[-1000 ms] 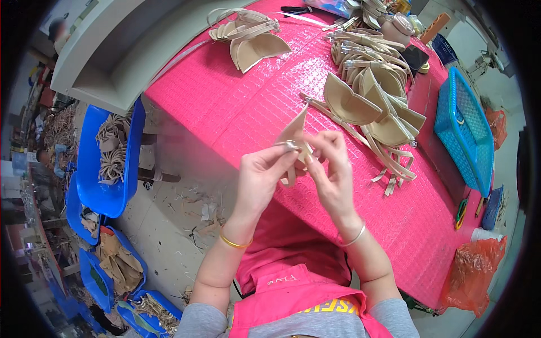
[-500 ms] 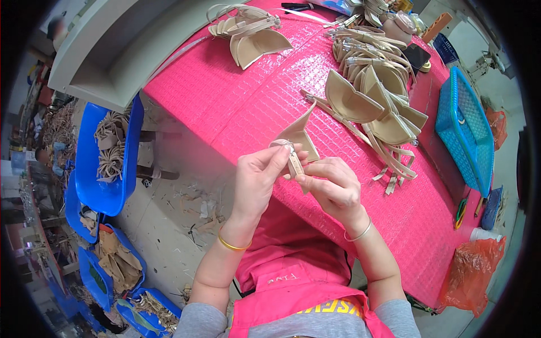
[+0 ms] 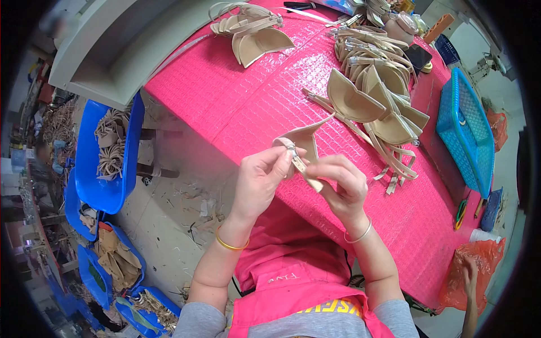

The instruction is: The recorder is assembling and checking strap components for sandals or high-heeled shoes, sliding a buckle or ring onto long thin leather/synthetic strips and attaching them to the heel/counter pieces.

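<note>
My left hand (image 3: 260, 176) pinches a small metal buckle (image 3: 291, 147) on a beige shoe upper (image 3: 305, 138), a folded heel piece with a thin ankle strap. The upper's pointed flap stands up behind my fingers, just above the pink table's near edge. The strap's loose end (image 3: 313, 182), with a row of small holes, runs from the buckle to my right hand (image 3: 345, 183). Those fingers are curled and slightly blurred, with the strap end against the thumb. More beige uppers (image 3: 355, 97) with buckled straps lie in a long overlapping row beyond my right hand.
Another small pile of uppers (image 3: 260, 45) lies at the far left of the pink table (image 3: 214, 90). A turquoise basket (image 3: 463, 132) stands at right. Blue bins (image 3: 90, 152) sit at left. Another person's hand (image 3: 469, 275) touches an orange-red plastic bag (image 3: 459, 259) at lower right.
My right hand has shifted slightly right and turned, and the strap's end now slants further out from the buckle. Another person's hand has come in at the lower right, by the bag.
</note>
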`<state>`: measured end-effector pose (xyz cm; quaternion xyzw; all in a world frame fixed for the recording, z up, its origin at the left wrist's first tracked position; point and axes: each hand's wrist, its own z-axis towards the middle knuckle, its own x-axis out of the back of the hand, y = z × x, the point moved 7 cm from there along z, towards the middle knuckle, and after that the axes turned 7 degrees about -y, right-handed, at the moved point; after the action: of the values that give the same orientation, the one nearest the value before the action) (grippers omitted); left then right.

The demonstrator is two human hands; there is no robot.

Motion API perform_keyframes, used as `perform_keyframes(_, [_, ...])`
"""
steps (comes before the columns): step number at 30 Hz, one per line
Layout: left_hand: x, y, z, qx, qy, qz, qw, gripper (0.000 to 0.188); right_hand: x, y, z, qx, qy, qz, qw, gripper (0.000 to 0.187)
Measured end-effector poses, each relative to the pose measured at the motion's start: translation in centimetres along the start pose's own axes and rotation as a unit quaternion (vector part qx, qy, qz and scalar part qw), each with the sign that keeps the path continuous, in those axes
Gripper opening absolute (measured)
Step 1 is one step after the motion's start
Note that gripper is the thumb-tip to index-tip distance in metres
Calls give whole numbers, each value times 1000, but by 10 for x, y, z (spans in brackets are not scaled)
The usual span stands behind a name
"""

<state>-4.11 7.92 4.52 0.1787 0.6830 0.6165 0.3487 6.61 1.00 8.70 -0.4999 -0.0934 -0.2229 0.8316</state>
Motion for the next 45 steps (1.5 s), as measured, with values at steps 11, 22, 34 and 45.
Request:
perform_keyframes(11, [2,5,-13,6,11,75,997,25,-26,44,1,-306,75,281,907,8])
perform_keyframes(22, [7,-7,-16,23,31,-36,999,29,-17,-22,-6,167,-76,-141,973,21])
perform_keyframes(34, [-10,15,-28,-127,45,267,954,23,-8,26,9,-209,52,71,974,9])
perform_keyframes(45, [15,1,-13,42,48,-42,997,25,-48,29,-19,-349,89,530,768,11])
